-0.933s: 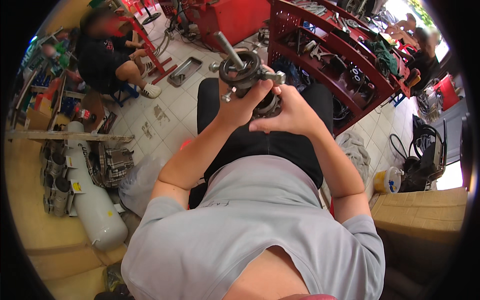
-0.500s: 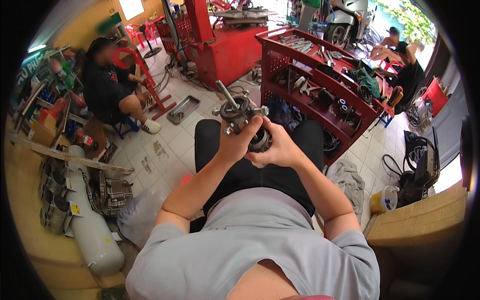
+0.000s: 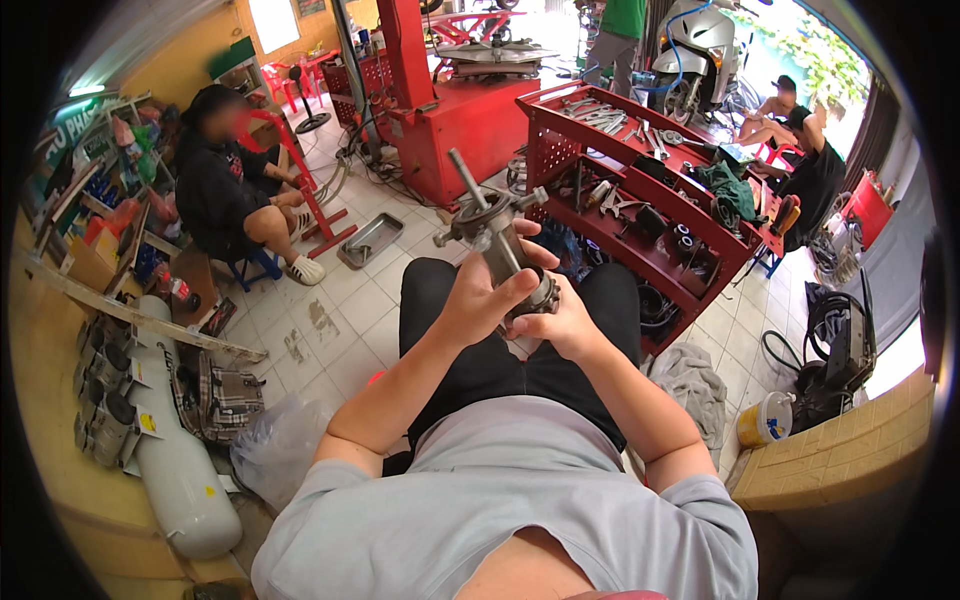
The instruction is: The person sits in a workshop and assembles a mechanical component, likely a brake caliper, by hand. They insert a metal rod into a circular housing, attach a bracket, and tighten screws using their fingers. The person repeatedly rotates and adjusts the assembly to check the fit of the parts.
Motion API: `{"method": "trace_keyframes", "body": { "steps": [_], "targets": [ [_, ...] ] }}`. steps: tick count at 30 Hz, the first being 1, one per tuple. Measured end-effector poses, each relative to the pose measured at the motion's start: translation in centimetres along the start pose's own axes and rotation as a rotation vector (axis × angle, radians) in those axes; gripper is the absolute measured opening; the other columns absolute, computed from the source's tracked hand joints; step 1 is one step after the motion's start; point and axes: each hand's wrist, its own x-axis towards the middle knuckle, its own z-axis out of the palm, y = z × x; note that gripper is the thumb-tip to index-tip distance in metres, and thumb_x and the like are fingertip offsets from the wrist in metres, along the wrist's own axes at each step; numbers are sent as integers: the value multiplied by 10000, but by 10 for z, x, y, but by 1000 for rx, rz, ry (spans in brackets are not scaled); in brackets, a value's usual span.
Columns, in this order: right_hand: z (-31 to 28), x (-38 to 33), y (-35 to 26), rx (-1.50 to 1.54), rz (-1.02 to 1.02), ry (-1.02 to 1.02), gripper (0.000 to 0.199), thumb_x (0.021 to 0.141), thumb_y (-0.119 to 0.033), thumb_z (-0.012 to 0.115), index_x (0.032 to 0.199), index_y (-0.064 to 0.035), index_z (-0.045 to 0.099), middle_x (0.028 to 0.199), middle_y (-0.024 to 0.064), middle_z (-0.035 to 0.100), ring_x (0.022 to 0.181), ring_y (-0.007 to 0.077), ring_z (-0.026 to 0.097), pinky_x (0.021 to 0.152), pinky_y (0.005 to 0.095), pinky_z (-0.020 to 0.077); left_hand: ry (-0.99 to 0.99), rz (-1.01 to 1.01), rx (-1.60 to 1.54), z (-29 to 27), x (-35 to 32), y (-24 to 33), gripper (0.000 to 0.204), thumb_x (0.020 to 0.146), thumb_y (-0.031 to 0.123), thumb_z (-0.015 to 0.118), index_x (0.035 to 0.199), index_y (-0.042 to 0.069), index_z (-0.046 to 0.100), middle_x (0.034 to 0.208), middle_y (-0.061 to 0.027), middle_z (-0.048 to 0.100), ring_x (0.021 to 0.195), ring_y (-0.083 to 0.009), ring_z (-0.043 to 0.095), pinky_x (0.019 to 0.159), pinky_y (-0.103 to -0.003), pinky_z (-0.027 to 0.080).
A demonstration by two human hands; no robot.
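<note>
Above the lap, both forearms are being angled inward. The toothed lower end of a metal tool is being cupped by the right hand, thumb laid nearside; farther up, its body is being clasped by the left hand, fingers curled around.

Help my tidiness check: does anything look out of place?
Towards the right, a crumpled grey cloth lies on the white tiled floor, as if dropped. Further left, irregular brownish patches mark the tiles, perhaps stains or wear.
</note>
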Motion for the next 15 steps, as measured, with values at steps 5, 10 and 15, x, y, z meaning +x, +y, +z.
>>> {"method": "trace_keyframes", "body": {
  "steps": [5, 10, 15],
  "targets": [
    [-4, -1, 4, 101, -53, -5, 439, 668, -258, 786, 977, -8, 600, 784, 58, 633, 701, 158, 634, 665, 278, 510, -31, -72, -55, 3, 1, 3, 773, 867, 437, 710, 1383, -16, 354, 1143, -152, 621, 1024, -173, 609, 899, -314, 481],
    [-10, 2, 7, 117, -71, -15, 431, 693, -137, 777, 1050, -12, 572, 818, 47, 642, 698, 137, 646, 647, 258, 517, 16, 20, -14, 6, 2, 0, 816, 857, 492, 696, 1386, -24, 351, 1187, -157, 600, 1115, -204, 584, 944, -341, 474],
    [-7, 2, 7, 45, -52, 33, 495, 693, -147, 796, 1104, -2, 561, 912, 28, 623, 796, 100, 605, 717, 246, 494, 51, 5, -55, 7, 2, 4, 817, 865, 530, 665, 1376, -32, 364, 1171, -149, 615, 1132, -214, 588, 957, -360, 478]
  ]
}}
